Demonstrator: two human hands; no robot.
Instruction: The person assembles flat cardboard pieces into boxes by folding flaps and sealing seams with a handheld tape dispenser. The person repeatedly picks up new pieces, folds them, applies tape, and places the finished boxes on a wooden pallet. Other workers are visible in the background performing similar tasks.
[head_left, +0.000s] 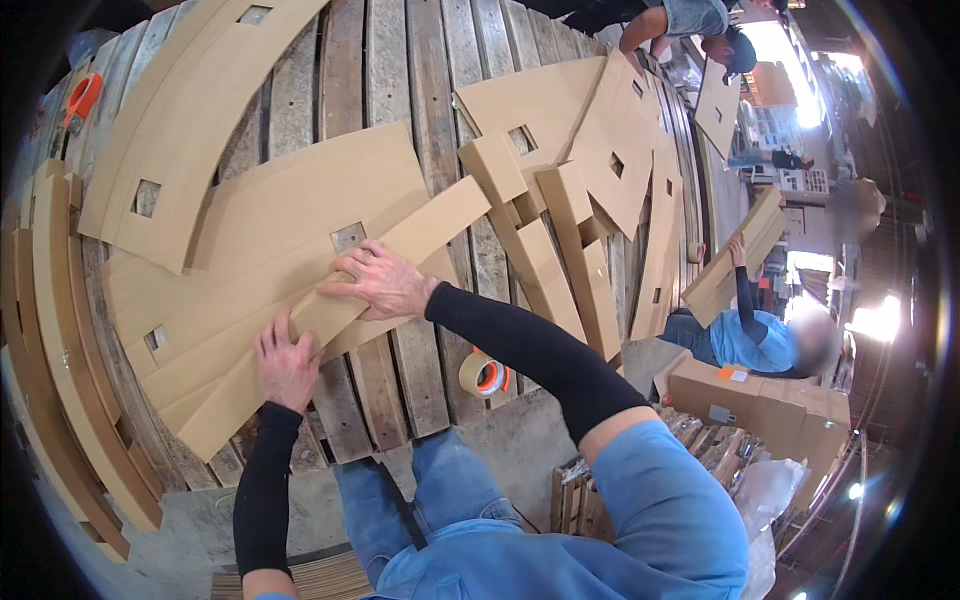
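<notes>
Both my hands grip a long, narrow folded cardboard strip that lies slantwise over a flat cardboard sheet with square cutouts. My left hand is closed on the strip's near edge, thumb toward the fold. Farther up the same piece, my right hand has its fingers bent over the top, pressing on the fold. The undersides of the fingers are partly hidden. Right of my right hand, a tape dispenser with a tan roll and orange parts rests on the slatted wooden table.
Folded cardboard channels and cut sheets lie to the right. Another sheet is at far left, near an orange tape dispenser. Long folded pieces stand along the left edge. A co-worker holds cardboard at right.
</notes>
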